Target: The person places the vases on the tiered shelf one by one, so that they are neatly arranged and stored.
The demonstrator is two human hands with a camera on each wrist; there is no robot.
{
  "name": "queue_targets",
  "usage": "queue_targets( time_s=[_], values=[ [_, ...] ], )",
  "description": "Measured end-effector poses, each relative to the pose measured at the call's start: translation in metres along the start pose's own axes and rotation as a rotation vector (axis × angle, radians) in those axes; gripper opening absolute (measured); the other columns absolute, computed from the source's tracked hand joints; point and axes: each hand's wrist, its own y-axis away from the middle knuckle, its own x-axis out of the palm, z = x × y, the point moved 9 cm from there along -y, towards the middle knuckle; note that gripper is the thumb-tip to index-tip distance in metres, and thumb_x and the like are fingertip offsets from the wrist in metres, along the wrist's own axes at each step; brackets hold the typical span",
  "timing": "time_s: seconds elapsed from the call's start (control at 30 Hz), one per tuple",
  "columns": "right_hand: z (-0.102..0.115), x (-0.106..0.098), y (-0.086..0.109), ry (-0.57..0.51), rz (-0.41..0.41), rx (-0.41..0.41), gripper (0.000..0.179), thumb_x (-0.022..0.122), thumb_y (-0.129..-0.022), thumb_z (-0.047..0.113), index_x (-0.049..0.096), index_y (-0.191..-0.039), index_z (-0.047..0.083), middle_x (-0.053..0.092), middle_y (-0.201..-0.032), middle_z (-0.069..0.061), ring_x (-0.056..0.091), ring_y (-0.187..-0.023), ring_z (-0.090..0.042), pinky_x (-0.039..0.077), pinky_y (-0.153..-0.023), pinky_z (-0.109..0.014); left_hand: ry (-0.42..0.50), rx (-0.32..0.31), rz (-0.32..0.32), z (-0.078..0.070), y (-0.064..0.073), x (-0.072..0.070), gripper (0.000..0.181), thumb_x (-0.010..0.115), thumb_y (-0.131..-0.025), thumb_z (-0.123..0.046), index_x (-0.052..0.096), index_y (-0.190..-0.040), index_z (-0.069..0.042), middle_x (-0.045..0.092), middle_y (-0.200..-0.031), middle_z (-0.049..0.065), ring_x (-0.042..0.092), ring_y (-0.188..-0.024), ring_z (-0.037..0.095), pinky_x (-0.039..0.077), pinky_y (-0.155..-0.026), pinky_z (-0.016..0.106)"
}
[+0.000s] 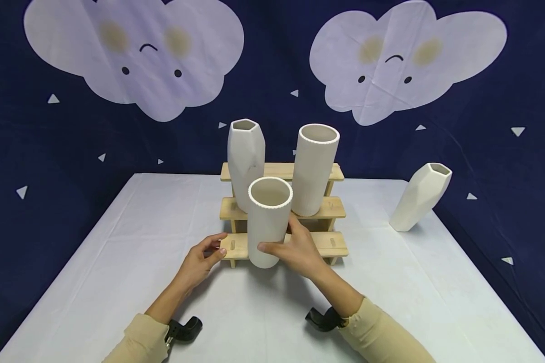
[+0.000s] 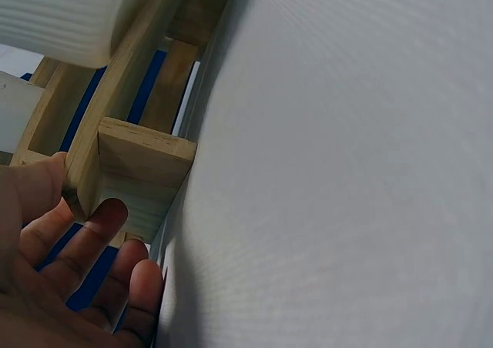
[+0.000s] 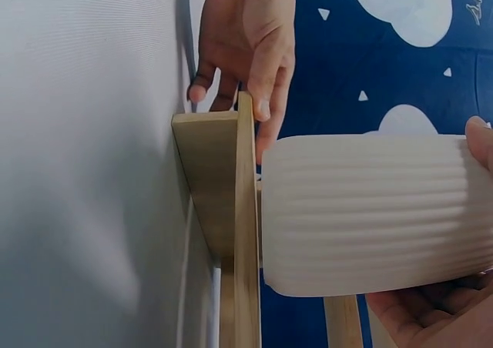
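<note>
A white cylindrical ribbed vase point(image 1: 268, 227) stands nearly upright at the lowest step of a three-step wooden stand point(image 1: 331, 244). My right hand point(image 1: 300, 254) grips this vase from the right, thumb across its front and fingers behind. In the right wrist view the vase point(image 3: 370, 217) has its base right at the top of the step board point(image 3: 246, 232). With thumb above and a finger below, my left hand point(image 2: 69, 271) pinches the left end of that lowest board. On the middle step are a faceted white vase point(image 1: 245, 166) and another cylindrical vase point(image 1: 315, 171).
A second faceted vase point(image 1: 420, 196) is on the white-covered table point(image 1: 118, 282), toward the back right. Behind the table hangs a dark blue cloth point(image 1: 272, 75) with clouds and small triangles. Black wrist-worn devices point(image 1: 186, 330) show below both hands.
</note>
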Motion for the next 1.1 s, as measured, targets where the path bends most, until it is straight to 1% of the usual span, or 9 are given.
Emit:
queue_targets(
  time_s=[0.2, 0.3, 0.47, 0.83, 1.1],
  values=[
    [-0.001, 0.007, -0.005, 0.005, -0.012, 0.023, 0.077, 0.087, -0.063, 0.023, 0.05, -0.13, 0.013, 0.062, -0.12, -0.008, 0.057, -0.109, -0.025, 0.04, -0.099, -0.052, -0.002, -0.001, 0.004, 0.0, 0.0, 0.001, 0.041, 0.06, -0.093, -0.021, 0.053, -0.133, -0.015, 0.06, -0.117, 0.013, 0.054, -0.101, 0.021, 0.044, -0.078, 0.026],
    [-0.002, 0.01, -0.007, 0.027, -0.019, 0.032, 0.077, 0.087, -0.063, 0.026, 0.05, -0.129, 0.012, 0.063, -0.117, -0.009, 0.058, -0.107, -0.024, 0.041, -0.098, -0.051, 0.002, -0.003, -0.004, 0.0, 0.0, 0.0, 0.041, 0.061, -0.092, -0.02, 0.054, -0.132, -0.015, 0.061, -0.116, 0.013, 0.054, -0.1, 0.021, 0.044, -0.077, 0.025],
    [0.0, 0.015, -0.01, 0.046, -0.007, 0.018, 0.077, 0.086, -0.064, 0.028, 0.049, -0.129, 0.012, 0.063, -0.115, -0.009, 0.059, -0.107, -0.023, 0.043, -0.096, -0.049, 0.009, -0.005, -0.008, 0.0, 0.0, 0.0, 0.041, 0.062, -0.092, -0.019, 0.054, -0.132, -0.015, 0.061, -0.116, 0.013, 0.054, -0.1, 0.021, 0.044, -0.077, 0.026],
    [0.002, 0.024, -0.015, 0.029, 0.021, -0.005, 0.08, 0.084, -0.068, 0.028, 0.044, -0.135, 0.011, 0.061, -0.121, -0.009, 0.059, -0.109, -0.023, 0.045, -0.094, -0.045, 0.006, -0.005, -0.003, 0.001, 0.0, 0.0, 0.041, 0.062, -0.092, -0.019, 0.053, -0.132, -0.015, 0.061, -0.117, 0.014, 0.055, -0.101, 0.022, 0.045, -0.08, 0.027],
    [0.005, 0.028, -0.019, 0.034, 0.003, -0.031, 0.079, 0.085, -0.068, 0.027, 0.044, -0.133, 0.01, 0.06, -0.123, -0.01, 0.058, -0.111, -0.024, 0.045, -0.095, -0.045, 0.007, 0.004, 0.003, 0.001, -0.001, 0.0, 0.041, 0.061, -0.092, -0.019, 0.054, -0.132, -0.014, 0.062, -0.117, 0.014, 0.055, -0.1, 0.021, 0.045, -0.079, 0.026]
  ],
)
